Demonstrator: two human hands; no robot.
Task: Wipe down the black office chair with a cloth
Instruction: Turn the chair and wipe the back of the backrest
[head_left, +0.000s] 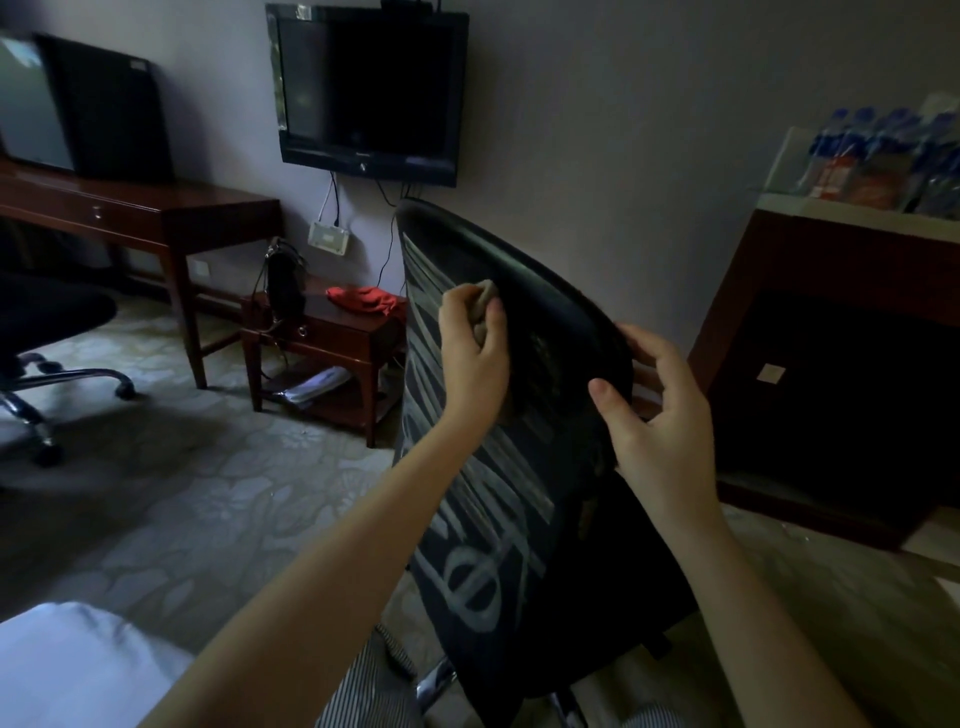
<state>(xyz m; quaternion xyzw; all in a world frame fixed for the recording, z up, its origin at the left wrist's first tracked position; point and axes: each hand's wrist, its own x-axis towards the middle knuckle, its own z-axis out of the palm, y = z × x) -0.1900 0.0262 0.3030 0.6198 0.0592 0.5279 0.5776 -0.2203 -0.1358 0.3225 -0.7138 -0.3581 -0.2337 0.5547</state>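
Centre frame, the left hand (475, 353) is pinching a bunched tan cloth (484, 306) against the black office chair (498, 467) backrest, just under its top rim. The right hand (660, 415), fingers curled, is gripping the backrest's right edge.

Black office chair (498, 467), mesh backrest with pale printed stripes, tilted, back facing viewer; small beige cloth (484, 306) bunched against backrest's upper part, near top rim.
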